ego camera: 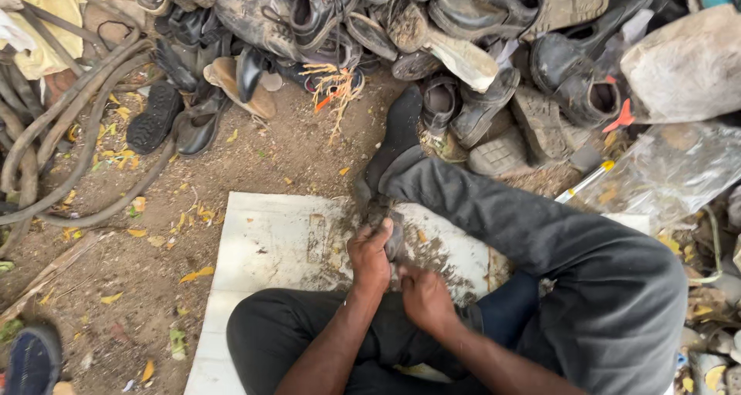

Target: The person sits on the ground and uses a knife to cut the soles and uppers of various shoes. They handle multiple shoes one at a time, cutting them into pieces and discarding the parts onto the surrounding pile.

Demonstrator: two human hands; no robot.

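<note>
Down on the ground, a person sits on a white board (262, 248) laid over the dirt, one leg stretched toward a heap of worn shoes (370, 25). From the head view, the left hand (370, 254) is closed around a small grey piece (394, 237), pressing it against the dusty board. The right hand (426, 298) sits just beside it, fingers curled shut; what it grips I cannot tell. Thick hoses (54, 133) lie to the left.

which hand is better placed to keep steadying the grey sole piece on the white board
Left. The left hand already wraps the grey sole piece against the white board. The right hand sits lower, nearer the lap, below the piece.
</note>
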